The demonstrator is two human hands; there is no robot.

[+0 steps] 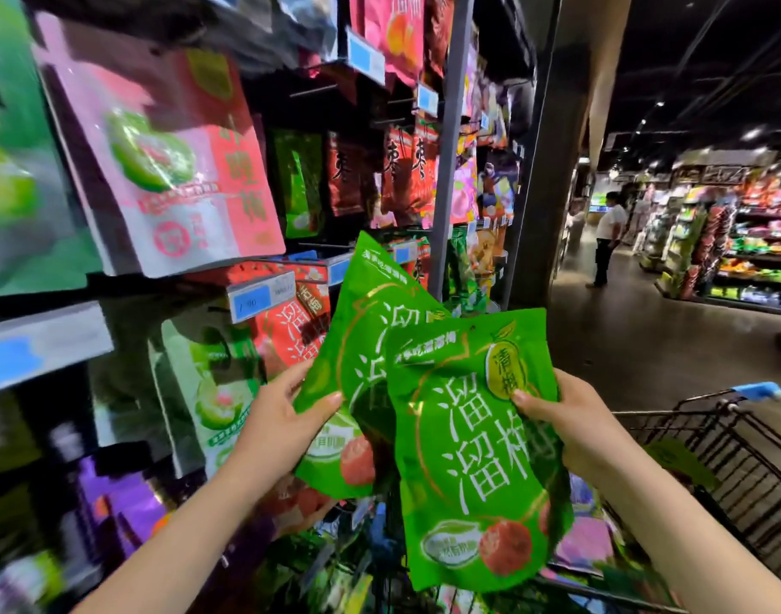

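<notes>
You stand in a dim shop aisle. On your left, snack bags hang close on hooks: a pink bag (167, 170) near you, red bags (406, 170) farther along, with blue price tags (255, 299) clipped below the rows. A grey post (450, 126) splits the display, and a dark pillar (552, 148) stands just beyond it. The floor (645, 339) is brown and glossy and runs to the far right shelves (752, 250), brightly lit and full of goods. A person (608, 237) in a white top stands far off beside them. The ceiling (712, 59) is black with small spot lamps. A wire cart (743, 440) sits near on your right.
</notes>
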